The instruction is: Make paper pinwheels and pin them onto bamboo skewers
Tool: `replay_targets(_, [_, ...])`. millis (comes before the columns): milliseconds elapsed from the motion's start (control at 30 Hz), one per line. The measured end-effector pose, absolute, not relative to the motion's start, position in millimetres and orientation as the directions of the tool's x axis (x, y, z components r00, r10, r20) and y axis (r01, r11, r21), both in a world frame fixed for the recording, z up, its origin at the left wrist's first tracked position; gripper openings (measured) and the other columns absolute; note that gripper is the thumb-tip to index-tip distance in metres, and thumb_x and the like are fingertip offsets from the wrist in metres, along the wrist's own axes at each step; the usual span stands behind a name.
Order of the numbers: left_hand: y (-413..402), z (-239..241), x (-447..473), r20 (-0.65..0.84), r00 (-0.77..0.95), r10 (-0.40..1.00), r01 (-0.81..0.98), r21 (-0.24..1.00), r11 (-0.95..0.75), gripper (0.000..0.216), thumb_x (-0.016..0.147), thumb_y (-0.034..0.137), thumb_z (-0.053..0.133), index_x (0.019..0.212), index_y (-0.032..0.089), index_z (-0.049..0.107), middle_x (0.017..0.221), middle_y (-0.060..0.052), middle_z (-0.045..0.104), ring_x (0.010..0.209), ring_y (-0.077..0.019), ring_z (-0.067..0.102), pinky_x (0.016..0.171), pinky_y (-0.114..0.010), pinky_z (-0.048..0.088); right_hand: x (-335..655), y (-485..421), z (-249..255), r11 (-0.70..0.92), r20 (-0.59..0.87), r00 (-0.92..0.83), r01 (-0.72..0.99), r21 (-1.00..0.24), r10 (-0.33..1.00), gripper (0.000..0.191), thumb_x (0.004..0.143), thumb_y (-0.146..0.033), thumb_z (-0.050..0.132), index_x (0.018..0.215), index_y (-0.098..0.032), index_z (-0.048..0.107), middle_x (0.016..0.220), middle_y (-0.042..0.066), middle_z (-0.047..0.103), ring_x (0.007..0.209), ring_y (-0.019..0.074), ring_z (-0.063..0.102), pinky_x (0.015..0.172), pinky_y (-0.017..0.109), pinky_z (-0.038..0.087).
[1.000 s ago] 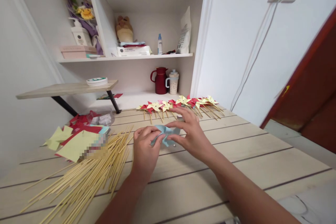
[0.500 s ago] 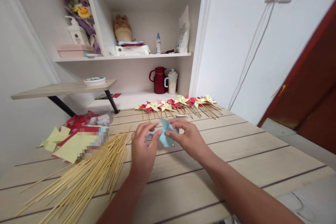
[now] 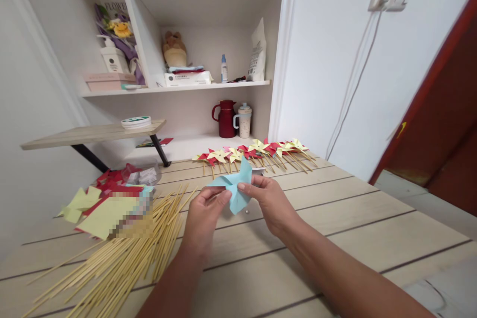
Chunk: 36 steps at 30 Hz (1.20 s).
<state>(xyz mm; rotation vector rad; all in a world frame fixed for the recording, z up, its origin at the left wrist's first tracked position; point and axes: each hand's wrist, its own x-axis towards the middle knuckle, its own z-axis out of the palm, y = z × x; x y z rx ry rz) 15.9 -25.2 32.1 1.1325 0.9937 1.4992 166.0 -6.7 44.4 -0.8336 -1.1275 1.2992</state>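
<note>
Between my hands, above the table, is a light blue paper pinwheel (image 3: pixel 237 190) with its blades folded inward and no stick visible on it. My left hand (image 3: pixel 205 208) pinches its left side between thumb and fingers. On the right, my right hand (image 3: pixel 269 199) grips it with the thumb pressed near the centre. A small shiny round piece (image 3: pixel 247 211) lies on the table just below the pinwheel. Many thin wooden sticks (image 3: pixel 130 258) are spread in a loose pile to the left of my left hand.
Finished yellow and red pinwheels (image 3: pixel 257 149) on sticks lie in a row at the table's back. Paper sheets (image 3: pixel 104 213) and a clear container (image 3: pixel 145 174) are at the left, near a small raised stand (image 3: pixel 93 134). A red jug (image 3: pixel 226 119) and cup (image 3: pixel 244 121) stand behind.
The blue pinwheel has been raised a little and turned so more of its blades show. Both hands still hold it, and my right fingers have shifted along its edge. The view has tilted up slightly.
</note>
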Motion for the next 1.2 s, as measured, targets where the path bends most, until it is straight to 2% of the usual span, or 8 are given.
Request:
replay_targets(267, [-24.6, 33.4, 15.4, 0.116, -0.18, 0.977, -0.176, 0.973, -0.148, 0.026, 0.065, 0.037, 0.082, 0.081, 0.016, 0.076, 0.079, -0.005, 0.076, 0.075, -0.0158, 0.065, 0.075, -0.028, 0.049, 163.5, -7.0, 42.0, 0.137, 0.169, -0.087, -0.288, -0.948, 0.982, 0.025, 0.064, -0.037, 0.081, 0.068, -0.016, 0.07, 0.065, 0.0, 0.064, 0.062, 0.0132, 0.051, 0.065, 0.029, 0.039])
replay_targets(400, [-24.3, 31.9, 15.6, 0.165, -0.198, 0.966, -0.143, 0.97, -0.195, 0.025, 0.066, 0.037, 0.082, 0.079, 0.017, 0.076, 0.081, -0.005, 0.075, 0.078, -0.0164, 0.066, 0.076, -0.027, 0.048, 162.7, -6.3, 40.2, 0.134, 0.165, -0.082, -0.294, -0.946, 0.983, 0.024, 0.064, -0.038, 0.081, 0.068, -0.017, 0.07, 0.065, 0.0, 0.065, 0.062, 0.0137, 0.052, 0.065, 0.029, 0.039])
replay_targets(533, [-25.5, 31.9, 16.8, 0.148, -0.157, 0.976, -0.184, 0.967, -0.176, 0.028, 0.064, 0.037, 0.083, 0.084, 0.018, 0.076, 0.085, -0.004, 0.075, 0.08, -0.0169, 0.066, 0.075, -0.027, 0.049, 162.7, -5.0, 38.5, 0.11, 0.142, -0.09, -0.295, -0.949, 0.986, 0.025, 0.065, -0.039, 0.081, 0.07, -0.017, 0.07, 0.067, 0.001, 0.066, 0.064, 0.0145, 0.053, 0.064, 0.028, 0.039])
replay_targets(700, [-28.9, 34.2, 21.1, 0.122, -0.131, 0.984, -0.226, 0.963, -0.149, 0.027, 0.063, 0.035, 0.084, 0.081, 0.017, 0.076, 0.078, -0.004, 0.074, 0.073, -0.0166, 0.066, 0.071, -0.027, 0.049, 161.3, -5.2, 37.0, 0.095, 0.13, -0.107, -0.284, -0.954, 0.986, 0.026, 0.064, -0.039, 0.081, 0.07, -0.017, 0.07, 0.066, 0.001, 0.065, 0.063, 0.0144, 0.052, 0.063, 0.028, 0.039])
replay_targets(933, [-25.1, 26.3, 20.2, 0.11, -0.187, 0.976, -0.201, 0.968, -0.147, 0.026, 0.064, 0.038, 0.083, 0.073, 0.015, 0.074, 0.07, -0.003, 0.072, 0.065, -0.0129, 0.061, 0.065, -0.025, 0.047, 156.5, -7.7, 34.5, 0.099, 0.137, -0.12, -0.279, -0.955, 0.983, 0.026, 0.067, -0.038, 0.081, 0.069, -0.016, 0.067, 0.064, -0.001, 0.063, 0.061, 0.0131, 0.051, 0.064, 0.029, 0.04])
replay_targets(1000, [-24.5, 26.5, 18.4, 0.101, -0.165, 0.981, -0.221, 0.966, -0.137, 0.026, 0.065, 0.038, 0.082, 0.074, 0.015, 0.074, 0.071, -0.003, 0.072, 0.066, -0.013, 0.061, 0.067, -0.025, 0.047, 158.0, -7.1, 34.8, 0.151, 0.186, -0.128, -0.243, -0.958, 0.974, 0.023, 0.071, -0.037, 0.078, 0.073, -0.017, 0.067, 0.071, 0.0, 0.064, 0.066, 0.0139, 0.053, 0.066, 0.029, 0.042])
replay_targets(1067, [-24.3, 28.9, 15.8, 0.081, -0.168, 0.982, -0.252, 0.96, -0.122, 0.026, 0.066, 0.038, 0.082, 0.075, 0.014, 0.074, 0.071, -0.003, 0.072, 0.068, -0.0136, 0.061, 0.069, -0.026, 0.048, 161.8, -6.1, 35.9, 0.239, 0.262, -0.12, -0.177, -0.955, 0.958, 0.022, 0.075, -0.036, 0.073, 0.087, -0.018, 0.068, 0.088, 0.003, 0.068, 0.077, 0.0166, 0.058, 0.072, 0.031, 0.046])
replay_targets(1200, [-23.4, 36.9, 7.1, 0.022, -0.192, 0.981, -0.346, 0.934, -0.089, 0.028, 0.062, 0.036, 0.084, 0.076, 0.013, 0.074, 0.075, -0.005, 0.073, 0.071, -0.014, 0.062, 0.071, -0.026, 0.047, 172.2, -5.7, 39.2, 0.466, 0.464, -0.067, 0.013, -0.885, 0.883, 0.039, 0.083, -0.035, 0.066, 0.12, -0.027, 0.058, 0.123, 0.008, 0.06, 0.098, 0.0217, 0.06, 0.084, 0.039, 0.052])
